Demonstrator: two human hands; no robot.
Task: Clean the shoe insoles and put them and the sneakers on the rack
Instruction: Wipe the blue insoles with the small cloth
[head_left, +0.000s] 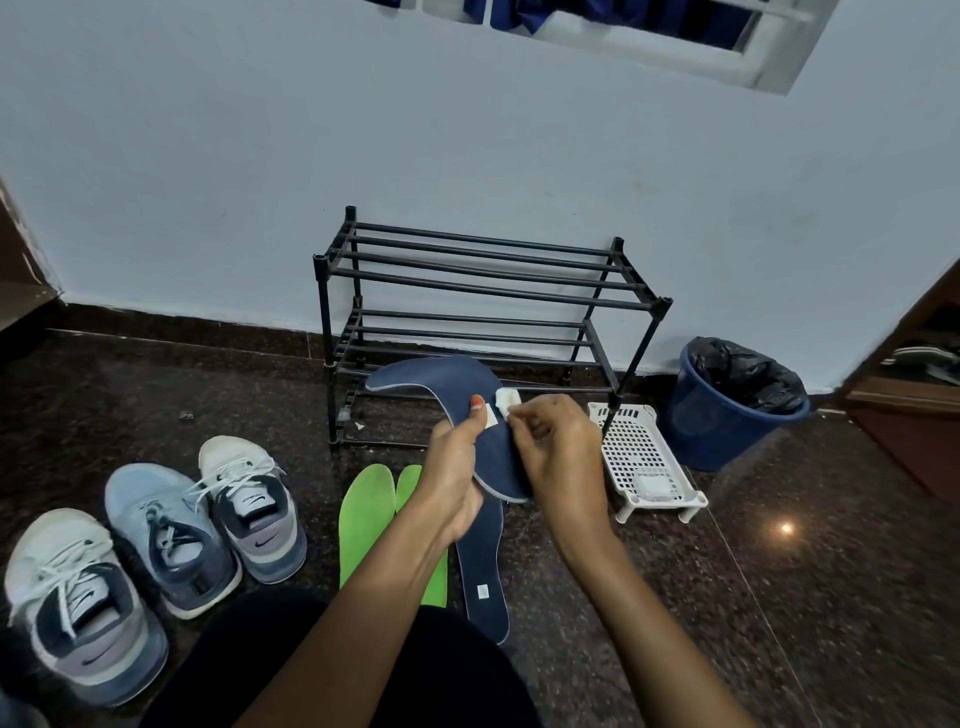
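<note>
Blue insole bent, gripped in left hand, thumb pressing top. Right hand fingers curled, pinching white wipe against insole, before black rack.

Left hand grips a navy insole that's bent upward, thumb pressed on top. Right hand pinches a little white wad against the insole's edge. On the floor below: a second navy insole and two green insoles side by side, with three sneakers off to the left. The black rack stands by the wall, with a white basket and a blue bin to its right.
</note>
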